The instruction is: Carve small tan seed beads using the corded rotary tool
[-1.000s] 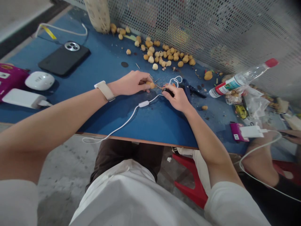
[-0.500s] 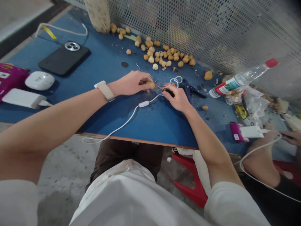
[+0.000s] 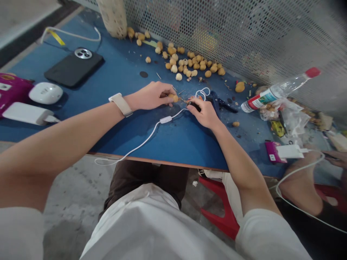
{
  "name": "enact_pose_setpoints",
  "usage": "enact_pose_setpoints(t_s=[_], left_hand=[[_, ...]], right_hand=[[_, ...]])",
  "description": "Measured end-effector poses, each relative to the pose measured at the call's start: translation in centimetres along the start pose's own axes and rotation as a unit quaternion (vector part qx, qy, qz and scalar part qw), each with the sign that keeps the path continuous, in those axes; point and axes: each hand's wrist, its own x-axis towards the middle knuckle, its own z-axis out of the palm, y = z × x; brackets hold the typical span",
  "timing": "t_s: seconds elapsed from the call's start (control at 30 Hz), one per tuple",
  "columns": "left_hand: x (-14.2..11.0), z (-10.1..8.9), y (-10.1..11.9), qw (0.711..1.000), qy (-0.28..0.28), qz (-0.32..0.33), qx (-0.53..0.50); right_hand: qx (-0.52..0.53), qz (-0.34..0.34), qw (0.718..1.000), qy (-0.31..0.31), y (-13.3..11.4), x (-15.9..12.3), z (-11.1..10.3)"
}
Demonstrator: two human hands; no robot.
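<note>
My left hand (image 3: 157,95) is closed around a small tan gourd (image 3: 175,98), pinching it between thumb and fingers. My right hand (image 3: 204,112) grips a dark-handled tool (image 3: 195,105) whose thin tip points left at the gourd; whether tip and gourd touch is too small to tell. A white cord (image 3: 143,143) with an inline switch (image 3: 166,119) runs up to my right hand. More cord loops (image 3: 202,94) above that hand, beside dark blue-handled pliers (image 3: 221,102). Thin metal pieces (image 3: 181,92) and pale crumbs lie just past the gourd.
Several small gourds (image 3: 199,63) lie along the perforated metal panel (image 3: 230,32). On the left are a phone (image 3: 74,68), a white earbud case (image 3: 46,92) and a charger (image 3: 28,112). A bottle (image 3: 271,94) leans at right, near a plastic bag (image 3: 294,117) and another person's arm (image 3: 302,184).
</note>
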Motion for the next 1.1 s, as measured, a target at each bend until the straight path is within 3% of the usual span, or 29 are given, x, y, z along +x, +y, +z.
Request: enact_pose_setpoints(t_s=[1.1], left_hand=[[0.05,0.22,-0.11,1.0,0.013,0.002,-0.006]], right_hand=[[0.007,0.005,1.0,-0.004,-0.7,0.15,-0.34]])
